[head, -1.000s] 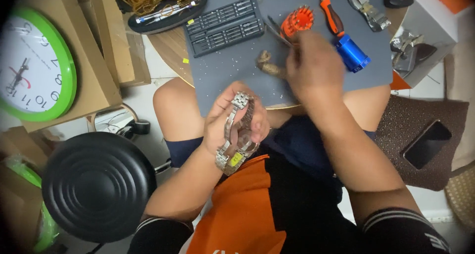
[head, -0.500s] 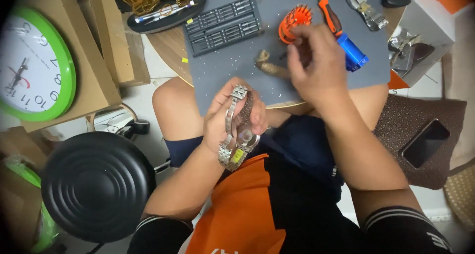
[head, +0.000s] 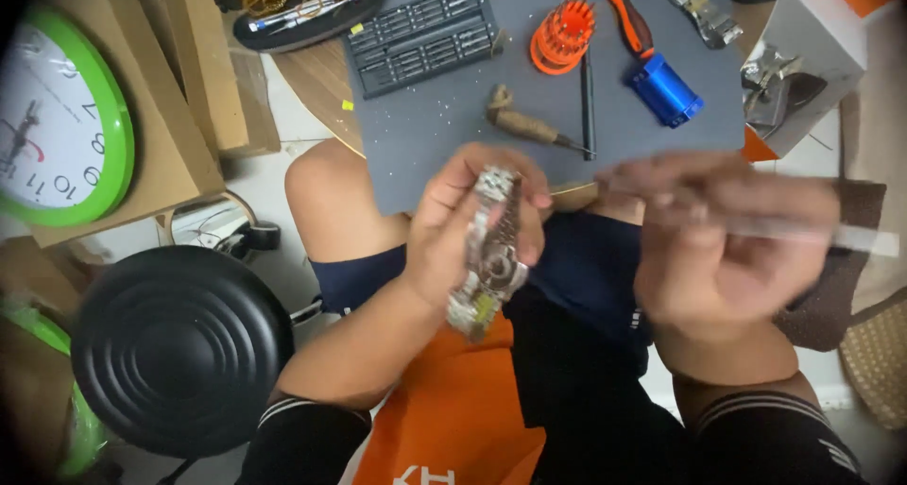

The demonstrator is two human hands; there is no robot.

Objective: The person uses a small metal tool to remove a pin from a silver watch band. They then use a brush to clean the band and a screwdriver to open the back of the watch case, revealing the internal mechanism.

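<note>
Silver metal-bracelet wristwatch (head: 491,254) sat in my left hand (head: 453,230), fingers wrapped round band, over lap. My right hand (head: 727,249), just beside, was blurred; pinched thin pale rod-like tool (head: 831,235) poking out past knuckles. Beyond both hands I saw grey work mat (head: 444,117) with wooden-handled pick (head: 529,126), orange round bit holder (head: 562,34), blue cylinder (head: 666,90), black screwdriver-bit tray (head: 425,36). Beside left forearm: black ribbed round lid (head: 179,348). Further out, green-rimmed wall clock (head: 57,117).
</note>
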